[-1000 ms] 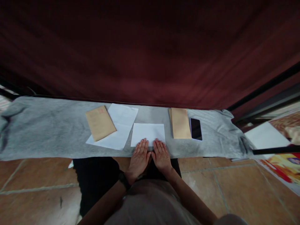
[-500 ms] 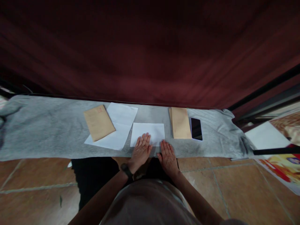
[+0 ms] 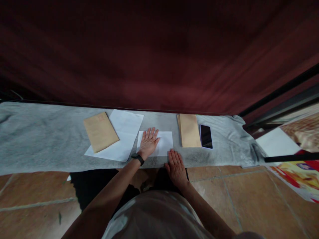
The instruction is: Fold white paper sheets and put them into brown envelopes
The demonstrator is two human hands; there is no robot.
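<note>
A white sheet of paper [image 3: 164,142], apparently folded, lies on the grey cloth in front of me. My left hand [image 3: 149,142], with a dark watch on its wrist, rests flat on the left part of this paper, fingers spread. At the paper's lower right corner lies my right hand [image 3: 175,166], palm down and fingers stretched out, the fingertips by the paper's near edge. Left of my hands, a brown envelope [image 3: 101,132] overlaps larger white sheets [image 3: 127,124]. To the right is a stack of brown envelopes [image 3: 189,131].
A phone [image 3: 206,136] lies right of the envelope stack. Grey cloth [image 3: 45,139] covers the narrow bench-like surface. Behind it hangs a dark red curtain-like backdrop [image 3: 154,66]. At the right are a dark bar [image 3: 291,157] and a colourful printed box or sheet [image 3: 299,177].
My left hand has slid forward and slightly left over the paper, its fingers reaching the far edge. My right hand has stayed at the near right corner. The view has shifted slightly.
</note>
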